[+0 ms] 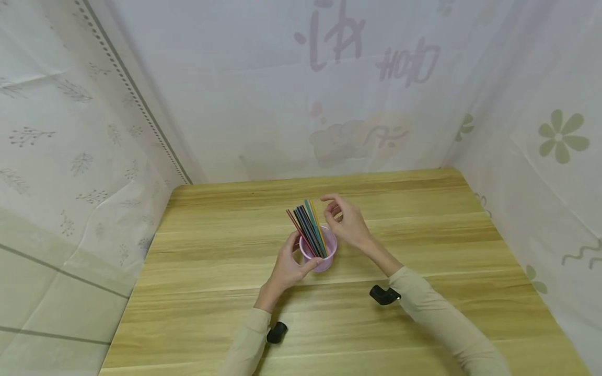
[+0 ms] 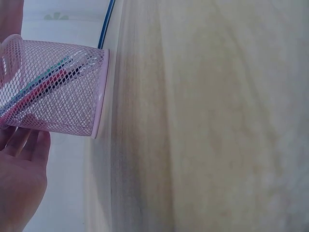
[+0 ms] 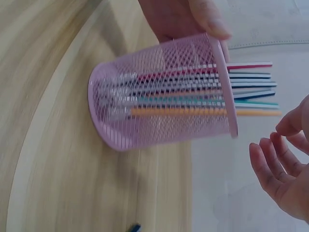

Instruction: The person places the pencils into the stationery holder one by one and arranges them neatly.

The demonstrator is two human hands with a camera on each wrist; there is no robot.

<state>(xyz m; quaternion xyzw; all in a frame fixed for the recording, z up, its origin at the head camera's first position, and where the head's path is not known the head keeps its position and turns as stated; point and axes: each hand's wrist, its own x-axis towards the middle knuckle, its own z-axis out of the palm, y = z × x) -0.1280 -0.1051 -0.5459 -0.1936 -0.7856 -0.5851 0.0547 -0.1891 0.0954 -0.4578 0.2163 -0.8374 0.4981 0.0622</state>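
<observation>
A pink mesh pen cup stands near the middle of the table, its open top up. Several slim coloured pens lean inside it, red, dark, teal and yellow, with their ends above the rim. My left hand grips the cup from the left, thumb at the near rim and fingers around the far side. Whether the cup's base touches the table, I cannot tell. Just right of the pen tops is my right hand, raised, its fingers loosely bent with nothing between them. In the right wrist view, the right fingertips are apart from the pens.
The wood-grain table ends at a patterned curtain behind, with more curtain on both sides. Black wrist mounts stick out beside both sleeves. A thin dark blue strip shows beyond the cup in the left wrist view.
</observation>
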